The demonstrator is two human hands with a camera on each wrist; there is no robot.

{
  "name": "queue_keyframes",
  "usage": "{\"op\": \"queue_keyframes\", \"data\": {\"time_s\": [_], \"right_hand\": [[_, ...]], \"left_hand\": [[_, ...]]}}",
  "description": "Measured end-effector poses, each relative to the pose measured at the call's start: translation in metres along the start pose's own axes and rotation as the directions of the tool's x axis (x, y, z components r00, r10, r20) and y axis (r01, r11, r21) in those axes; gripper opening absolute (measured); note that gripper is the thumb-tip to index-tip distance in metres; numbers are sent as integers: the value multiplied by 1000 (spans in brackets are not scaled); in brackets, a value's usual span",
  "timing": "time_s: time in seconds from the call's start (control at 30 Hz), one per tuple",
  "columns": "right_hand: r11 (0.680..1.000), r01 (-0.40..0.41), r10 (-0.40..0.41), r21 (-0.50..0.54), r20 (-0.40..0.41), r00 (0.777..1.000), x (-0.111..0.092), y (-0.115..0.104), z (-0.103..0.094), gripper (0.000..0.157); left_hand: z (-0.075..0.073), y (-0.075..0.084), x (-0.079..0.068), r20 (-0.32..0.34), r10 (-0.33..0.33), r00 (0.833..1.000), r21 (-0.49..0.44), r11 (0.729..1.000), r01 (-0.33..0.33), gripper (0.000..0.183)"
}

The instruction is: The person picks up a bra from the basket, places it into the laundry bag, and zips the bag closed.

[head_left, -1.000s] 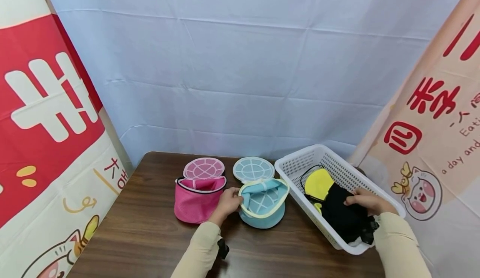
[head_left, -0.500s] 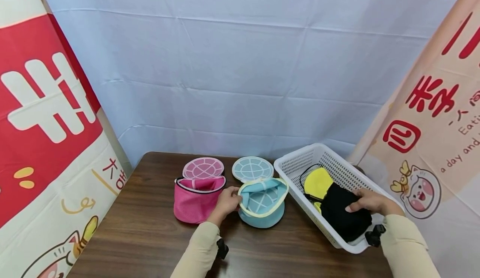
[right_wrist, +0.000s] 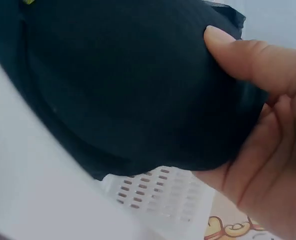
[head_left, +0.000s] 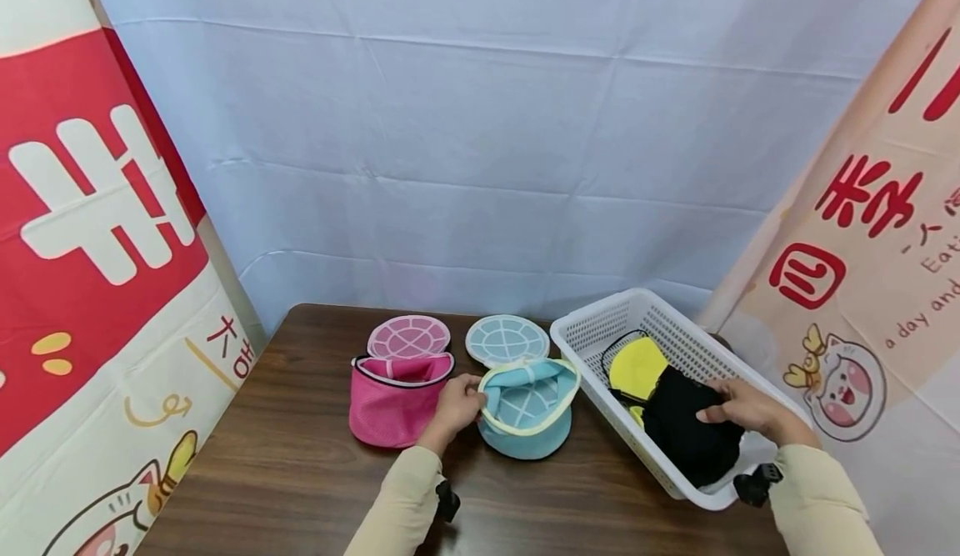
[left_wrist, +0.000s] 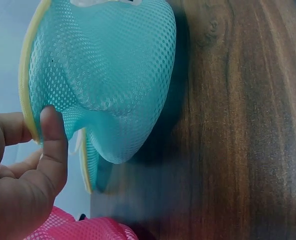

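Observation:
My left hand [head_left: 459,403] pinches the yellow-trimmed rim of a blue mesh laundry bag [head_left: 534,443], which stands with its round lid [head_left: 507,340] folded back. In the left wrist view, thumb and fingers nip the mesh [left_wrist: 107,75] just below the zipper edge. Over the white basket [head_left: 678,483], my right hand [head_left: 753,410] grips a black bra [head_left: 686,423]. The right wrist view has the thumb on top of the smooth black cup [right_wrist: 127,90] and the other fingers underneath, partly hidden. A yellow bra [head_left: 636,368] with dark straps lies beside it in the basket.
A pink mesh laundry bag [head_left: 393,414] stands left of the blue one, its round lid [head_left: 408,338] laid back. All rest on a brown wooden table [head_left: 292,456]. A pale cloth backdrop [head_left: 465,164] hangs behind, with printed curtains at both sides.
My right hand has shifted a little to the right along the black bra, which now shows a rounder shape. The left hand stays at the blue bag's rim.

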State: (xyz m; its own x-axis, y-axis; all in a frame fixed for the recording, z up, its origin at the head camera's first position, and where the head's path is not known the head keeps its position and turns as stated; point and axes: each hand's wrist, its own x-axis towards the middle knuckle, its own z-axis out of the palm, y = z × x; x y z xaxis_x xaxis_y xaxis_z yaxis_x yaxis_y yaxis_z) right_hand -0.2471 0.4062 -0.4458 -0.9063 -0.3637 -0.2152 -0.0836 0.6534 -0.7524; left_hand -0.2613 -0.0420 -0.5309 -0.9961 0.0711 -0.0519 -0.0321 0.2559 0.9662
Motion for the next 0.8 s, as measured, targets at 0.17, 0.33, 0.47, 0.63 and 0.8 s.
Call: {"op": "queue_keyframes", "data": {"time_s": [0.17, 0.33, 0.47, 0.63, 0.8], "right_hand": [[994, 83, -88, -66, -84, 993, -19, -7, 3, 29], [985, 141, -153, -99, -127, 980, -22, -15, 9, 18], [990, 77, -96, -114, -171, 981, -25, -19, 10, 24], [992, -91, 62, -83, -300, 952, -32, -17, 10, 43], [989, -137, 107, -54, -382, 918, -38, -14, 15, 52]], "left_hand": [[6, 2, -3, -42, 32, 999, 14, 999, -31, 22], [9, 3, -4, -111, 59, 992, 19, 998, -57, 16], [8, 4, -5, -113, 56, 992, 18, 998, -54, 15], [6, 3, -5, -136, 51, 989, 9, 999, -51, 14], [8, 4, -4, -167, 45, 985, 3, 999, -45, 10]]}}
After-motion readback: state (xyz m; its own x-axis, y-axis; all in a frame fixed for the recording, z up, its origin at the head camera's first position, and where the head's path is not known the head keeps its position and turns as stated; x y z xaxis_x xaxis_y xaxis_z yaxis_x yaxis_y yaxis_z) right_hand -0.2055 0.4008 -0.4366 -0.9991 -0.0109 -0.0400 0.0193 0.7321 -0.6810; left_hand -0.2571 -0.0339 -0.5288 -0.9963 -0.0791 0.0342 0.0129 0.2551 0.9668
